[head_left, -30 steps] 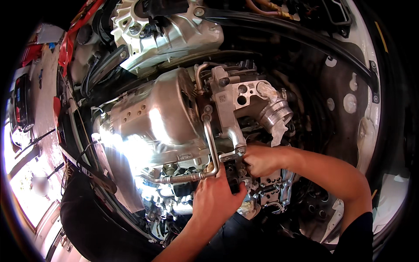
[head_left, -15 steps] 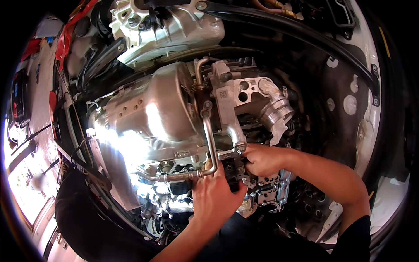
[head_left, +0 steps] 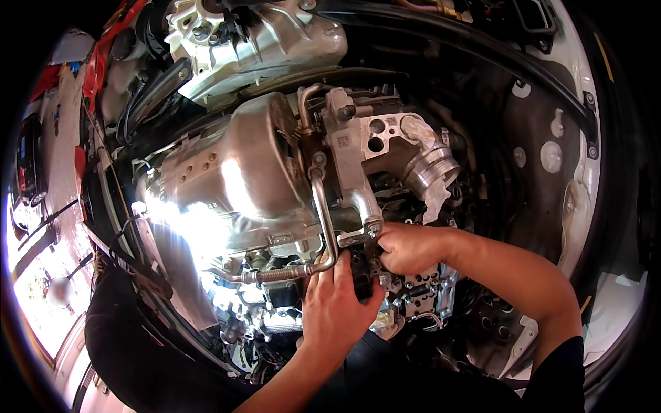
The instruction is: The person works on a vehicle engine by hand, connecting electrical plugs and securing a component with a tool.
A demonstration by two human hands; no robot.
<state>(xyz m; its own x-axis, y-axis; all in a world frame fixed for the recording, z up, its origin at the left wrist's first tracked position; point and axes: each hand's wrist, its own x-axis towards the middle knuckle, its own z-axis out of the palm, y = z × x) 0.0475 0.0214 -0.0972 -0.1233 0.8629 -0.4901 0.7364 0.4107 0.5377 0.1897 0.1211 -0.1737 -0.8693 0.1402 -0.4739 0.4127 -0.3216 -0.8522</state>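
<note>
The heat shield (head_left: pixel 265 165) is bronze-silver, the bent pipe (head_left: pixel 324 221) silver, the bar (head_left: pixel 482 43) black.

Slim bent silver metal pipe (head_left: pixel 330 236), near centre, upper leg toward twelve o'clock, ribbed lower leg toward nine

Vehicle repair workshop: exposed engine bay (head_left: pixel 537 124), bare metal engine parts (head_left: pixel 265 155), dark car (head_left: pixel 29 162) beyond.

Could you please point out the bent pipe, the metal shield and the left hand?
Bent pipe (head_left: pixel 321 208), head view: straight stretch.
Metal shield (head_left: pixel 260 162), head view: curved face.
Left hand (head_left: pixel 334 304), head view: its back.
</note>
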